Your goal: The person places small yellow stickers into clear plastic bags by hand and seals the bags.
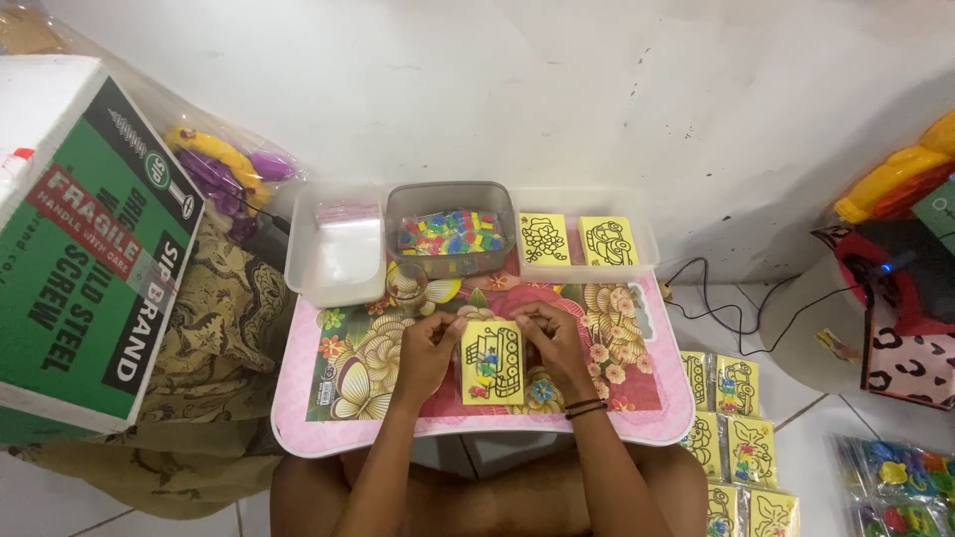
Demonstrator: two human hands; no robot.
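Note:
A small yellow picture card point(492, 362) with a black line drawing, partly coloured, lies on a pink flowered lap table point(647, 418). My left hand point(430, 343) rests at the card's left edge, fingers curled against it. My right hand point(552, 336) touches the card's top right corner with pinched fingertips. A dark band circles my right wrist. Whether either hand grips something small I cannot tell.
Behind the card stand a clear tray point(336, 249) holding a plastic bag, a grey tub point(451, 237) of colourful bits, a tray point(582, 239) with two yellow cards, and a small glass point(406, 286). A green box point(85, 249) sits left. More cards point(736, 428) lie on the floor right.

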